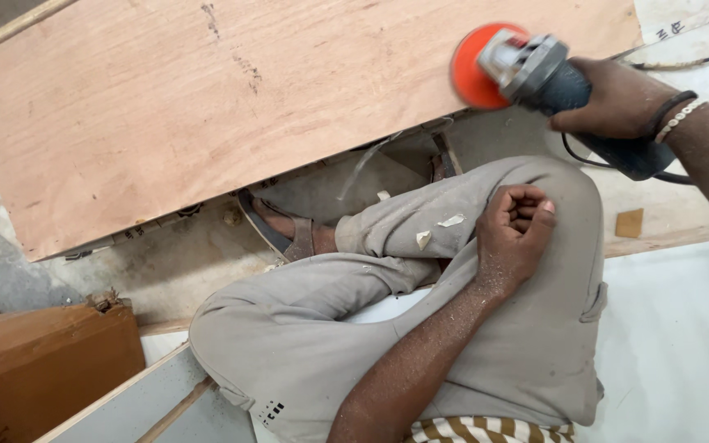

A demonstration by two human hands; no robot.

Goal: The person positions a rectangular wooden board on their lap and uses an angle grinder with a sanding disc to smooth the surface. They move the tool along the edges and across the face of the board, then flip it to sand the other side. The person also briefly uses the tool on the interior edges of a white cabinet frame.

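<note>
Orange disc on the sander point(527, 70) sits at the near edge of the plywood sheet point(207, 98), which lies low on the floor in front of the seated person. The right hand point(617, 98) is wrapped tight round the sander's blue body. The left hand point(514, 230) rests on the knee, fingers curled loosely, holding nothing I can see. To sand well here, I'd judge the disc should stay flat to the wood, with light, even pressure, and the cord point(683, 49) kept behind. One sander, one plywood sheet, one sandal point(276, 230) clearly visible, one brown board point(43, 361) at the left, and one small wood offcut point(629, 223).
</note>
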